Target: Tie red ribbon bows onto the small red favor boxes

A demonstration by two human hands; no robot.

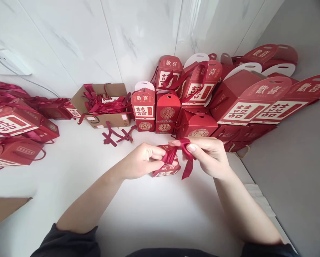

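A dark red satin ribbon (187,167) runs between my two hands, above a small red gift box (165,172) with white Chinese lettering. My left hand (146,160) pinches gathered folds of the ribbon between thumb and fingers. On the other side, my right hand (209,155) grips the ribbon between thumb and forefinger, and a loose tail hangs down below it. Both hands hide most of the box, which stands on the white table (149,214). Whether the ribbon passes through the box's handle I cannot tell.
An open cardboard box (110,121) full of ribbons stands behind on the left, with loose ribbon pieces (118,137) before it. Red gift boxes (198,92) are stacked at the back and right. More ribboned boxes (14,123) sit far left, near a cardboard flap (7,210).
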